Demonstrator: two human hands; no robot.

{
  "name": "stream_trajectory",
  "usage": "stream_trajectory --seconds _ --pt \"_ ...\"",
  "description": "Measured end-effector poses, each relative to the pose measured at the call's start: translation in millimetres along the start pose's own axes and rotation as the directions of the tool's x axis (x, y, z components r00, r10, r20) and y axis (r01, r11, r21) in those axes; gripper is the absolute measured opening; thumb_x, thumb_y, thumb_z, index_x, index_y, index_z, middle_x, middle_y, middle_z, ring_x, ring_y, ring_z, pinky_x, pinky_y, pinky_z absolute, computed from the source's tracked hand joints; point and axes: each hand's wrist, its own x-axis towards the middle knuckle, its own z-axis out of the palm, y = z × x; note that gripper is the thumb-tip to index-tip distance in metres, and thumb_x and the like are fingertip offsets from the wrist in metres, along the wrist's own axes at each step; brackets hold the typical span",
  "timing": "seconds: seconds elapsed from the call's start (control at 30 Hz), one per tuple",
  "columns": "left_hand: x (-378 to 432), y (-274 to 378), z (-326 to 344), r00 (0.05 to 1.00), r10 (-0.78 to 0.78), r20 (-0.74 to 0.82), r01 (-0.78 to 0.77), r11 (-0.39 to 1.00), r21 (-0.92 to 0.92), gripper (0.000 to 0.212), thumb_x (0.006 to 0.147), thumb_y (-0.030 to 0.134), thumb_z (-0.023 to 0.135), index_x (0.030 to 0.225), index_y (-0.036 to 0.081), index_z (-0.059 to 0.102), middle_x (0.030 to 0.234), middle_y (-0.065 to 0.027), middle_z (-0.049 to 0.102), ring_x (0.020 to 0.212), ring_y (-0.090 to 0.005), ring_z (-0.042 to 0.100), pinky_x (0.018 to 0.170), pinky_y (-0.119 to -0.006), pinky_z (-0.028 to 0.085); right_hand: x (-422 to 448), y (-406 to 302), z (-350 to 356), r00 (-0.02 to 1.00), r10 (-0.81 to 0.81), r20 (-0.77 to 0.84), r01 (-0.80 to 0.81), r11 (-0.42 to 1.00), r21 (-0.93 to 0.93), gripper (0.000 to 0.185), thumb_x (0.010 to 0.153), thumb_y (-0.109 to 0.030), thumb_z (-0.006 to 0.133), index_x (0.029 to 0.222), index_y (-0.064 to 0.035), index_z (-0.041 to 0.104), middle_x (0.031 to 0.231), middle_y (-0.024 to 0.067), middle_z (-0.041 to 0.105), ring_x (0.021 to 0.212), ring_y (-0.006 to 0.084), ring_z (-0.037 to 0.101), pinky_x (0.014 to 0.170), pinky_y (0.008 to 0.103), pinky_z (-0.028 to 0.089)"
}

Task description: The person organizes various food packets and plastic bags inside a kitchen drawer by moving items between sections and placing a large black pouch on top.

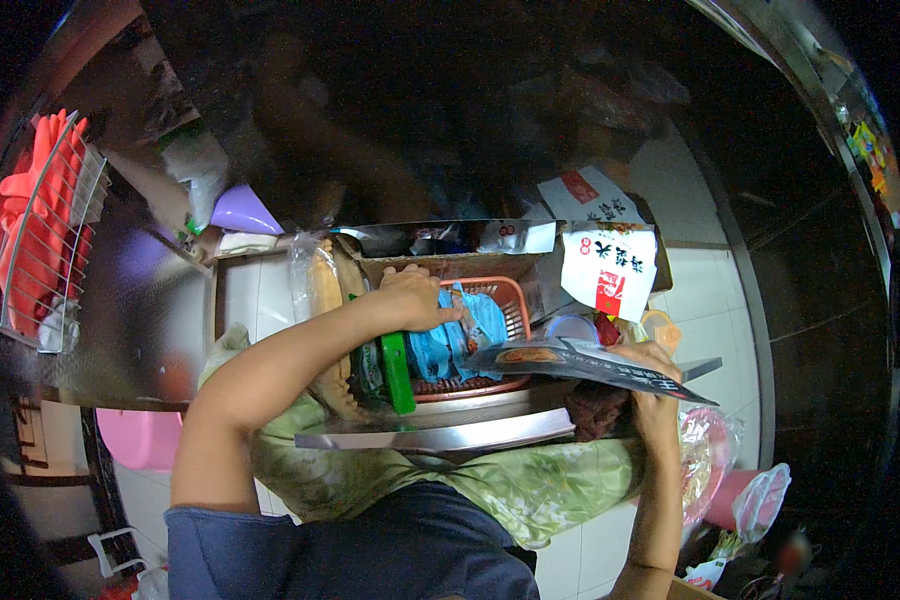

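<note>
My left hand [412,300] rests over the left rear part of an orange plastic basket [523,300] that holds blue packets [484,315]; whether its fingers grip anything is hard to tell. Beside the basket stands a green plastic item [397,371]. On the right, my right hand [649,371] grips a dark printed packet [585,360] with a food picture and writing, partly over the basket's right front. The basket sits in a pulled-out drawer with a metal front edge [450,435]. A dark brown cloth-like thing [600,409] lies near my right wrist.
White printed packets [611,270] lean behind the basket's right side. A clear bag of tan food [326,277] lies left. Above hangs a dark countertop edge. A wire rack [45,232] with red rubber gloves is far left; a pink basin [139,439] stands below it.
</note>
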Motion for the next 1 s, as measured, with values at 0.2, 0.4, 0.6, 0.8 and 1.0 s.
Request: stream_trajectory --seconds 0.2,0.4,0.6,0.8,1.0 --pt "-33 -13 -35 0.987 0.063 -0.145 -0.087 0.982 -0.167 0.041 0.09 0.021 0.047 0.124 -0.002 0.045 0.123 -0.0213 0.05 0.116 -0.0348 0.046 0.097 -0.042 0.037 30 -8 23 0.995 -0.104 0.002 0.104 0.994 0.028 0.024 0.075 0.001 0.054 0.095 -0.0017 0.068 0.09 0.0141 0.065 0.082 0.0243 0.062 0.075 0.0298 0.048" --pt "-78 -63 -55 0.909 0.273 -0.314 -0.397 0.794 -0.461 0.056 0.08 0.014 0.063 0.13 0.004 0.04 0.114 -0.0213 0.057 0.105 -0.0295 0.056 0.09 -0.037 0.043 65 -29 70 0.991 -0.133 0.014 0.127 0.97 0.206 0.026 0.079 0.0 0.052 0.101 -0.0019 0.065 0.094 0.0143 0.063 0.086 0.0236 0.061 0.079 0.029 0.046" --pt "-92 -71 -56 0.862 0.345 -0.371 -0.499 0.707 -0.501 0.073 0.074 0.024 0.073 0.135 0.008 0.035 0.121 -0.0175 0.054 0.112 -0.0243 0.051 0.092 -0.035 0.041 88 1 123 0.989 0.045 0.139 -0.106 0.875 0.472 0.041 0.073 0.012 0.043 0.105 -0.0024 0.064 0.103 0.0131 0.061 0.097 0.0227 0.057 0.09 0.0258 0.039" --pt "-113 -70 -78 0.758 0.487 -0.434 -0.648 0.64 -0.413 0.079 0.071 0.026 0.075 0.137 0.011 0.034 0.128 -0.0157 0.049 0.122 -0.0259 0.043 0.101 -0.036 0.035 85 -18 120 0.993 0.096 0.073 -0.113 0.953 0.281 0.039 0.072 0.012 0.045 0.102 -0.0022 0.065 0.099 0.0152 0.063 0.092 0.0242 0.06 0.086 0.0285 0.043" --pt "-127 -70 -89 0.735 0.429 -0.525 -0.676 0.516 -0.526 0.074 0.07 0.022 0.074 0.134 0.008 0.039 0.128 -0.0143 0.049 0.121 -0.0247 0.045 0.1 -0.036 0.036 90 -30 113 0.999 -0.027 -0.047 0.034 0.989 0.143 0.035 0.072 0.01 0.048 0.1 -0.0013 0.065 0.095 0.0194 0.063 0.086 0.0302 0.061 0.081 0.0318 0.046"
